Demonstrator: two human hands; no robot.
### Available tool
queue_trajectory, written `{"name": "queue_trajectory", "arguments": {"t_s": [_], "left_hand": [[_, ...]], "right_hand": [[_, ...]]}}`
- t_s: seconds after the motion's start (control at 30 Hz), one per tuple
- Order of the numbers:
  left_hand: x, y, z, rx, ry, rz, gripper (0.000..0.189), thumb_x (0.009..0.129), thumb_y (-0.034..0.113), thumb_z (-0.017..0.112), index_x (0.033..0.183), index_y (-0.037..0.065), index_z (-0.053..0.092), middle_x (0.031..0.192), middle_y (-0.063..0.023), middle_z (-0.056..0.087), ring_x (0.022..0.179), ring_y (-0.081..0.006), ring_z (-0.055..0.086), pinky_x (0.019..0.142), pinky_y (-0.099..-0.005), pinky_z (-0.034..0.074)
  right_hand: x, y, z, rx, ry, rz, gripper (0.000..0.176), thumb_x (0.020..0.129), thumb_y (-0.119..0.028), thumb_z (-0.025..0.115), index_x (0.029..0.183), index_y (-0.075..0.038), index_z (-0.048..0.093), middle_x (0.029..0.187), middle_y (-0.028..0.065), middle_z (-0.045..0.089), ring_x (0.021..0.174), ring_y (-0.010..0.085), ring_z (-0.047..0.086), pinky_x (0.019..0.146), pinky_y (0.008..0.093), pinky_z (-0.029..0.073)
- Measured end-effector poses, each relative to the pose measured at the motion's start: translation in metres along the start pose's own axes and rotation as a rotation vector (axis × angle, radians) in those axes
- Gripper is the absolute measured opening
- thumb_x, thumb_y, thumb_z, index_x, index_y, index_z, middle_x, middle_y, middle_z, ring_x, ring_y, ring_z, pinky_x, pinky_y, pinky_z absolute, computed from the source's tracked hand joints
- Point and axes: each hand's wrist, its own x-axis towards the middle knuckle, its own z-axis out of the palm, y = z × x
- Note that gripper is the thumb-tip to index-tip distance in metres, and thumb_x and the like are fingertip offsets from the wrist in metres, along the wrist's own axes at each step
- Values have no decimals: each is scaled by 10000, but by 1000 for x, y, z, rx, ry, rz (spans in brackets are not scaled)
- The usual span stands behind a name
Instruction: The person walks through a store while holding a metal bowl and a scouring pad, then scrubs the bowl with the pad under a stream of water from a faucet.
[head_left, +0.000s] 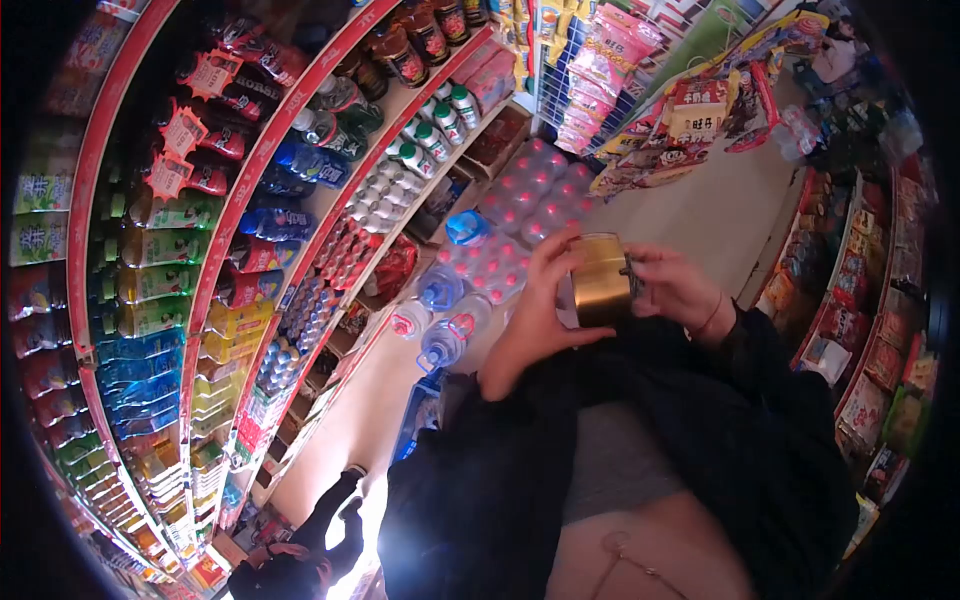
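With left hand (543,300) clasping in a wide C and right hand (682,290) curled against the opposite edge, holding a gold container (600,282) right of frame centre. Glossy, paler along its top rim.

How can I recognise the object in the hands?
Find the drinks shelves; right of them in view is a dark garment. Above it, between the left hand and right hand, is a shiny gold object, unlike the pink-topped bottles.
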Motion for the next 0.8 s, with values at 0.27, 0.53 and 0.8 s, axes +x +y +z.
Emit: {"name": "queue_trajectory", "arguments": {"t_s": [0.27, 0.53, 0.8], "left_hand": [[6, 14, -9, 225, 3, 169, 796, 535, 159, 845, 1192, 115, 399, 1306, -192, 303, 1206, -368, 369, 944, -439, 396], [2, 4, -9, 375, 33, 299, 703, 502, 76, 814, 1113, 132, 470, 1285, -171, 353, 1242, -414, 324, 970, -468, 368], [2, 18, -16, 538, -30, 338, 758, 521, 47, 771, 1198, 158, 449, 1346, -175, 306, 1279, -429, 264, 998, -476, 329]], "right_hand": [[11, 2, -5, -72, 7, -40, 336, 896, -158, 492, 1205, -32, 451, 1028, 52, 576, 790, 158, 606, 575, 254, 488], [26, -15, 14, 213, 5, 8, 316, 902, -170, 473, 1187, -34, 473, 974, 48, 597, 696, 122, 589, 524, 215, 452], [31, -24, 19, -143, 0, -57, 389, 816, -105, 570, 1188, -36, 481, 981, 37, 595, 771, 110, 592, 589, 242, 475]]}}
